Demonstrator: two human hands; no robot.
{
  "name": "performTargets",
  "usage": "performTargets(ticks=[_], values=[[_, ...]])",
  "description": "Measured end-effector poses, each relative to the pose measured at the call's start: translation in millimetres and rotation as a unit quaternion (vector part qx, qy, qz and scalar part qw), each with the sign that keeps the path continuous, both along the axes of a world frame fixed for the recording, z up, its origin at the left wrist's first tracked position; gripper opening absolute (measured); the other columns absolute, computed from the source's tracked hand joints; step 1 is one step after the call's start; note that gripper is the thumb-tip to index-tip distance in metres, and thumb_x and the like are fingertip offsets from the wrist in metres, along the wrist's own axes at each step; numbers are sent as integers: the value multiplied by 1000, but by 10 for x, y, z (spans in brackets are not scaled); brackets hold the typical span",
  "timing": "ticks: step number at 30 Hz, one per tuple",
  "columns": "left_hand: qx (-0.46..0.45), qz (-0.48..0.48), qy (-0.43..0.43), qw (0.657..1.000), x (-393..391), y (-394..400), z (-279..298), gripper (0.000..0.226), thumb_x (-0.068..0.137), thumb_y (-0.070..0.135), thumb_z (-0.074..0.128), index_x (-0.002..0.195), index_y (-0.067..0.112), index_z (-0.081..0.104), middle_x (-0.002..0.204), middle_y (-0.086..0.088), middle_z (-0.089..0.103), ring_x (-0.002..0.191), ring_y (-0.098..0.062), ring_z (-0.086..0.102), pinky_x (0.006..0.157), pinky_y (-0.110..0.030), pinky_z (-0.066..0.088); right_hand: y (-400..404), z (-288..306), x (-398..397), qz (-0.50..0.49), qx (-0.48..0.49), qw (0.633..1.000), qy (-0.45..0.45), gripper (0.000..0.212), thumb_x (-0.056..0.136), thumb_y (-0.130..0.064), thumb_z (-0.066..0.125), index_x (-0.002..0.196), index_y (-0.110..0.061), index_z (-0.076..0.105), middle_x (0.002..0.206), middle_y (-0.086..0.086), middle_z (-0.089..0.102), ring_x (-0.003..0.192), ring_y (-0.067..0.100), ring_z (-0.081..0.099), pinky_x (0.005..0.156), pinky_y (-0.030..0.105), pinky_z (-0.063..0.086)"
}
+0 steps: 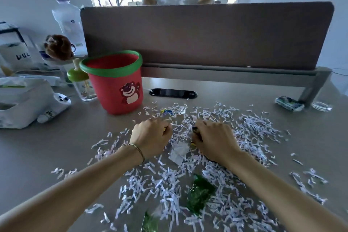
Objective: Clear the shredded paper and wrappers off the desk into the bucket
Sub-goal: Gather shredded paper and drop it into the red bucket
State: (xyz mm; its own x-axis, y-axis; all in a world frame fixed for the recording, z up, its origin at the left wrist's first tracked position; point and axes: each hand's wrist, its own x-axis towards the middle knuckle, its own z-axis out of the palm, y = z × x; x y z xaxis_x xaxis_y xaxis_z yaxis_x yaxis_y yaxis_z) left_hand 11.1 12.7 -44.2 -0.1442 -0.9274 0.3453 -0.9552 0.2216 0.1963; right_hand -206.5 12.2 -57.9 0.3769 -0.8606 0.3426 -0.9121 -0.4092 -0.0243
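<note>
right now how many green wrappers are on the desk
2: one green wrapper lies among the shreds near the right forearm, another at the bottom edge, cut off. More may hide under the shredded paper.

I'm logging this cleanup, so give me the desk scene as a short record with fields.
left hand: curled, gripping scraps
right hand: curled, gripping scraps
shredded paper: scattered across the desk
green wrapper: lying among shreds, near edge
blue and yellow wrapper: beside the bucket
bucket: red, green rim, upright, left of the hands
contents of bucket: cannot tell
</note>
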Motion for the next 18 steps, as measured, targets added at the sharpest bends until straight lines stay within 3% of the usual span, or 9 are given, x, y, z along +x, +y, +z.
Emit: performTargets(ticks=[4,7,10,13,15,18], values=[[30,-9,6,999,8,-98,-76,42,97,40,38,67,15,54,56,4,57,51,-14,56,48,-27,47,-40,-8,-35,-2,12,1000,26,43,106,-47,38,87,-21,67,68,-10,62,52,6,56,55,22,47],[28,-24,17,999,22,-94,-6,43,98,39,39,64,13,48,55,4,52,50,-17,55,47,-27,40,-143,29,-57,-26,93,995,-21,45,106,-49,42,76,-23,64,58,-12,56,44,-1,48,49,14,36],[16,-32,25,999,79,-123,122,49,101,39,41,59,16,39,50,4,47,47,-18,49,47,-26,35,-232,121,-67,-45,147,983,-101,50,105,-47,45,64,-20,54,52,-8,49,39,5,38,42,13,29],[2,-35,45,998,142,-201,278,49,101,38,41,58,13,43,50,2,48,47,-21,51,45,-28,38,-315,263,-26,-49,109,980,-156,55,105,-44,50,55,-21,51,42,-7,47,36,3,39,42,18,28],[-4,-43,54,998,167,-253,397,46,99,36,41,61,11,50,51,0,54,49,-24,57,47,-33,49,-388,371,18,-38,87,974,-206,57,104,-39,53,49,-23,48,36,-10,48,33,2,46,40,17,29],[-23,-56,63,996,165,-298,618,46,97,39,38,65,12,56,55,0,60,52,-24,61,51,-37,55,-487,584,94,-38,57,964,-257,59,102,-41,56,48,-18,53,36,-10,48,36,1,48,43,18,28]])
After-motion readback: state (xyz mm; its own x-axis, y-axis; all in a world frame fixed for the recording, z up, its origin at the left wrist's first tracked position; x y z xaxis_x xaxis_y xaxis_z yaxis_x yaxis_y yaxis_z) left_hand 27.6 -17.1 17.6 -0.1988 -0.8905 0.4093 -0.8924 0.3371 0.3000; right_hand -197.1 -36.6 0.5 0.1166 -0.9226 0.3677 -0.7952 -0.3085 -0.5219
